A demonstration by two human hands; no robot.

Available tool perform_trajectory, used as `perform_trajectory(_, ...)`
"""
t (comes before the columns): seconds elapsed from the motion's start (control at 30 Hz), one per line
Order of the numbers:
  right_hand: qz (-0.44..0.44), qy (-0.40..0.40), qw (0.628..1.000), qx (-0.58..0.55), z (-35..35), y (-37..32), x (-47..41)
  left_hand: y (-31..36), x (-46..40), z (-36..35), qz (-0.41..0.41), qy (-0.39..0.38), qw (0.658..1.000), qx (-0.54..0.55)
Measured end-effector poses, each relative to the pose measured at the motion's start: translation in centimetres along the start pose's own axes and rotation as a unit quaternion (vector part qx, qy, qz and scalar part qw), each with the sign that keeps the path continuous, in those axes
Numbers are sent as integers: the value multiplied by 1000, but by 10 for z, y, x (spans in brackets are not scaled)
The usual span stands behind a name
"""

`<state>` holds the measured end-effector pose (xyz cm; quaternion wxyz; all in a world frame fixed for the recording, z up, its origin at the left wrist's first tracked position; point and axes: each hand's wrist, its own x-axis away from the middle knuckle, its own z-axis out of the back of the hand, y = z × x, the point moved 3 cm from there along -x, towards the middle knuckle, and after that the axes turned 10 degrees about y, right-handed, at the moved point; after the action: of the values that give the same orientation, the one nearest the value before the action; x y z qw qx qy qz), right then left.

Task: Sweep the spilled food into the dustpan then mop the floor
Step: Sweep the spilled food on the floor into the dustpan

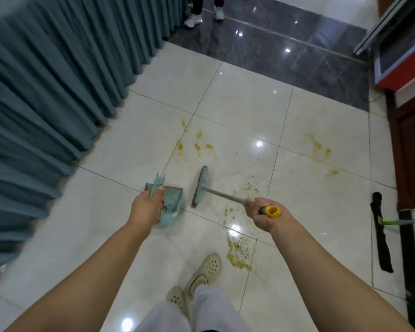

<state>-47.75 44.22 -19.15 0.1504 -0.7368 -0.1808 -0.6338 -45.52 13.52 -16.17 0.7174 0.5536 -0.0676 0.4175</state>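
Down at our left hand (147,207), we grip the upright handle of the dustpan (170,204), fingers curled round it; the pan sits on the pale floor (101,224) with a few dark crumbs at its toothed edge. Our right hand (261,213) is closed round the broom (201,186) handle near its yellow end cap. The broom head stands just right of the pan, apart from it, bristles on the tile. Spilled food (240,255) lies as yellow smears and crumbs to the right of the broom and back toward our feet, with more blobs beyond the pan and further right. A mop (381,232) with a dark head lies on the floor at the right, well apart. Curtains (58,80) hang along the left. Another person's sneakers (203,16) show at the top, on dark tile.
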Motion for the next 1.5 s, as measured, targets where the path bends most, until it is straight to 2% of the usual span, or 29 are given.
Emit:
perform_trajectory(0.13,-16,-21,999,22,-45,-4,-10,21,-14,-18,3,17,1000,-9)
perform_trajectory(0.3,-26,5,1000,16,-66,-26,-16,52,-23,-44,-7,26,999,-22)
perform_trajectory(0.63,-6,61,992,-107,-20,-120,2,104,-22,-116,-41,-9,997,-63)
perform_trajectory(0.77,26,72,991,-111,-4,-145,13,118,-26,-142,-66,-18,993,-92)
perform_trajectory(0.93,45,65,994,-71,-7,-153,19,136,-33,-162,-66,-29,995,-69)
perform_trajectory(1.2,30,9,999,-44,-75,-143,23,173,-72,-178,-53,-54,996,-53)
perform_trajectory(1.5,33,17,997,-62,-176,-160,-12,247,-139,-195,-56,-80,994,-45)
